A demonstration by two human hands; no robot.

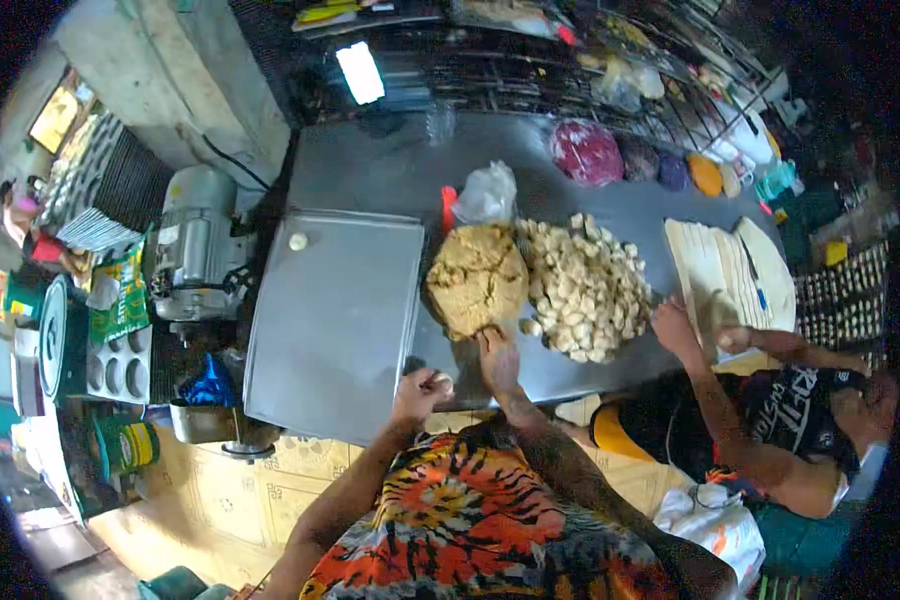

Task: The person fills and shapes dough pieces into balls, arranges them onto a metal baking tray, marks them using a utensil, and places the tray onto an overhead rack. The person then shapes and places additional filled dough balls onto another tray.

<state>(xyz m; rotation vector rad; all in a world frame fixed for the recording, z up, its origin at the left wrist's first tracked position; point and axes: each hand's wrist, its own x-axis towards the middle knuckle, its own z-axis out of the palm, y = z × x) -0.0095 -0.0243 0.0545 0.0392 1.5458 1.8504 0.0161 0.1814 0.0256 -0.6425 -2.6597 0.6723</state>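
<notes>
My left hand is closed around a small pale dough piece, just above the table's front edge. The fingers of my right hand are bent and pressed into the near edge of a big mound of brown crumbly paste. Right of that mound lies a heap of pale dough pieces. To the left is a flat grey tray with one round dough ball near its far left corner. A clear plastic bag sits behind the paste, beside a red object.
At the right, another person's hands rest near an open notebook with a pen. Purple and orange bundles line the table's back. A motor machine and muffin pan stand at the left.
</notes>
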